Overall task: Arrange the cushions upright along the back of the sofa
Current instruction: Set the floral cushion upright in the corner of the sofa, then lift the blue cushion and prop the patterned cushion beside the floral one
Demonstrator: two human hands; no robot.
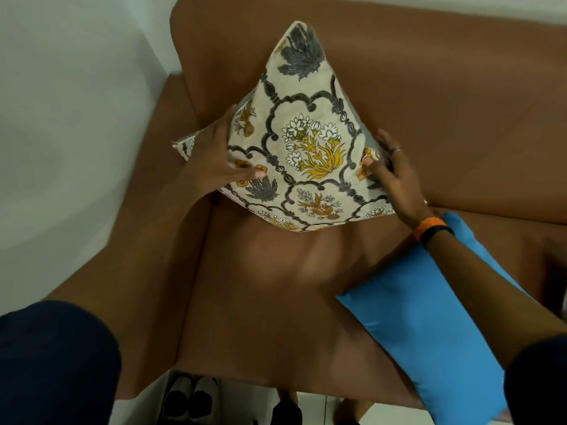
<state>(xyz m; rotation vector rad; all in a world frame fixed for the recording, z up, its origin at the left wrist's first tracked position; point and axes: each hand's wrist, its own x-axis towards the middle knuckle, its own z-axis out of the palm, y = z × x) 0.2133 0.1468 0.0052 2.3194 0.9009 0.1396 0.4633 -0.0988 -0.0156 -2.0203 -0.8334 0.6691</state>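
Floral cushion [310,142] stands on one corner at the sofa's [429,87] left end, tip leaning on the backrest. Left hand [221,157] and right hand [389,173] clamp its side corners, fingers spread, thumbs on front. Blue cushion [423,326] lies flat, nearer the right arm, partly hidden under it. Floral's back face hidden.
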